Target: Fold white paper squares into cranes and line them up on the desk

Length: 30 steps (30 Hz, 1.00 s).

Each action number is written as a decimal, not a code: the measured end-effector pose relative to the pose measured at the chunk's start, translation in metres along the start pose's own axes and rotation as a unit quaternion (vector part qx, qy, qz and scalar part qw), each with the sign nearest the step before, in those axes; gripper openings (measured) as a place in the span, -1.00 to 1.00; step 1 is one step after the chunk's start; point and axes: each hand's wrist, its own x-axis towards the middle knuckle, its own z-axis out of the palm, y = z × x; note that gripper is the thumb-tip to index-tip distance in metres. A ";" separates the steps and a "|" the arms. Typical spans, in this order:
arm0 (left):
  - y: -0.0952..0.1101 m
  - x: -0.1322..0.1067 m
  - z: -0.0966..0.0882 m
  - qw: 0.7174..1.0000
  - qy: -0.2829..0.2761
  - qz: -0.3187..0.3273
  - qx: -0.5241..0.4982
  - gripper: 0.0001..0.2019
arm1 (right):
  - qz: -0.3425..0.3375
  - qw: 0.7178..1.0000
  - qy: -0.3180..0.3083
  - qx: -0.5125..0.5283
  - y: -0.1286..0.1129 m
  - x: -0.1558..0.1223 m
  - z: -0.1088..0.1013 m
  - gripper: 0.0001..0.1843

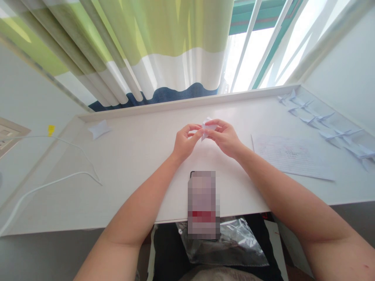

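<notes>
Both of my hands meet above the middle of a white desk [131, 156]. Between them is a small piece of folded white paper [207, 128]. My left hand [185, 141] pinches its left side with curled fingers. My right hand [224, 136] grips its right side, fingers bent over the top. The paper is held slightly above the desk surface.
A phone [203, 203] lies at the desk's front edge. A written sheet [290, 156] lies to the right, with several folded paper cranes [322, 119] along the right edge. Another folded paper [99, 128] sits at the back left. A white cable [58, 179] crosses the left side. A curtain [140, 50] hangs behind.
</notes>
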 end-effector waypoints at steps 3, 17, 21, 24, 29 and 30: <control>-0.002 0.000 0.001 1.000 -0.004 0.018 -0.009 -0.65 | 0.013 1.000 -0.011 0.015 -0.001 0.000 0.000 -0.56; -0.007 0.008 -0.006 0.994 -0.018 -0.081 -0.070 -0.50 | 0.008 1.000 0.002 0.028 -0.003 0.004 -0.007 -0.49; -0.003 0.007 -0.008 0.981 -0.058 -0.141 -0.117 -0.44 | 0.004 1.000 -0.003 0.029 -0.003 0.003 -0.006 -0.54; 0.000 0.008 -0.010 0.973 -0.072 -0.170 -0.137 -0.46 | 0.004 1.000 0.005 0.027 -0.005 0.003 -0.008 -0.56; -0.004 0.009 -0.010 0.972 -0.079 -0.154 -0.157 -0.42 | 0.004 1.000 0.009 0.023 -0.006 0.004 -0.008 -0.54; -0.006 0.009 -0.010 0.975 -0.069 -0.141 -0.157 -0.43 | 0.005 1.000 0.009 0.022 -0.006 0.004 -0.009 -0.53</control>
